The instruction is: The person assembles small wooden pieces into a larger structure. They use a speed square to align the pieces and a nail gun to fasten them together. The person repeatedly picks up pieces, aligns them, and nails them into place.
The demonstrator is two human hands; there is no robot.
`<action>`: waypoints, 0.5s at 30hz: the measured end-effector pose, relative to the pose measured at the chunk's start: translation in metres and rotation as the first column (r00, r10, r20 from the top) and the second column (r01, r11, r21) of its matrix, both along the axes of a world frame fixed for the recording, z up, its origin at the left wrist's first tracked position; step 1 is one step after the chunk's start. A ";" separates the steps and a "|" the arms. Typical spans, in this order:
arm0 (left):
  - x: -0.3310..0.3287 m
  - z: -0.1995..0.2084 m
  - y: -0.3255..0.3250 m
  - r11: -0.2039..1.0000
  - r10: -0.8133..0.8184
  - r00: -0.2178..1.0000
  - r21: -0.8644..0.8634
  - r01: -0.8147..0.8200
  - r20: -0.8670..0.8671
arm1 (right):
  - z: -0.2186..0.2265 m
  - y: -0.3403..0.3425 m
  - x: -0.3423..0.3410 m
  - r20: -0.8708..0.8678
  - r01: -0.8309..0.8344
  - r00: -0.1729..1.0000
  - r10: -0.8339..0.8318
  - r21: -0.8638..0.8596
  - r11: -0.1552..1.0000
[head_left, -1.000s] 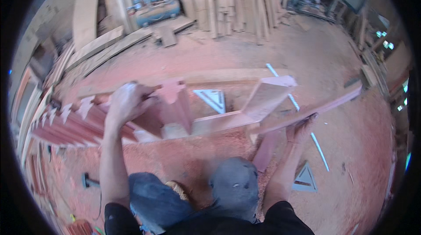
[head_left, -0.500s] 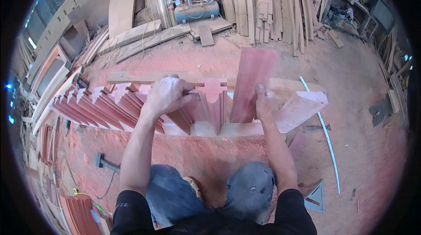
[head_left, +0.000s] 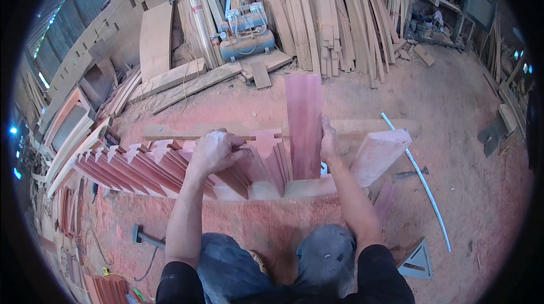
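Observation:
A row of reddish moulded wooden pieces (head_left: 161, 162) with notched ends stands slanted on a long pale timber (head_left: 309, 189) in front of my knees. My left hand (head_left: 216, 152) is closed over the top of one moulded piece (head_left: 242, 171), its fingertips partly hidden. Just right of it, another moulded piece (head_left: 269, 154) shows its notched end. My right hand (head_left: 330, 142) grips the right edge of a flat reddish board (head_left: 304, 125), held nearly upright beside that piece. The board's lower end meets the timber; whether it is seated in anything I cannot tell.
A thick pale block (head_left: 381, 156) leans at the timber's right end. On the dusty floor lie a white measuring strip (head_left: 416, 176), a triangular square (head_left: 418, 260) and a hammer (head_left: 146, 237). Stacked planks (head_left: 334, 26) and a blue air compressor (head_left: 246, 35) stand at the back.
The flat board has shifted left, closer to the moulded pieces, and stands straighter, my right hand moving with it. My left hand keeps its place on the row. The whole view has tilted slightly.

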State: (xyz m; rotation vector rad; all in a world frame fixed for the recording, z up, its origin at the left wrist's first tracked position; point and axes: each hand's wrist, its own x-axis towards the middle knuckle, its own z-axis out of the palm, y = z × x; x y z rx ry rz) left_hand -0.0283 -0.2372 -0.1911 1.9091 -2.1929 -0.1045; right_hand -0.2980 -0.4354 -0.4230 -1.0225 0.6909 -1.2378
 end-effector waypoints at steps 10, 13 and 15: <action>0.005 -0.007 -0.001 1.000 -0.027 0.998 -0.004 0.027 0.052 | 0.089 0.034 -0.029 -0.213 0.269 0.945 -0.246 0.087 0.959; 0.006 -0.008 -0.001 0.996 -0.073 0.995 -0.052 0.070 -0.073 | 0.146 0.051 -0.042 0.169 0.234 0.953 -0.251 0.112 0.966; 0.009 -0.004 0.001 0.985 -0.153 0.953 -0.119 0.125 -0.260 | 0.180 0.066 -0.034 0.408 0.125 0.890 -0.205 0.215 0.969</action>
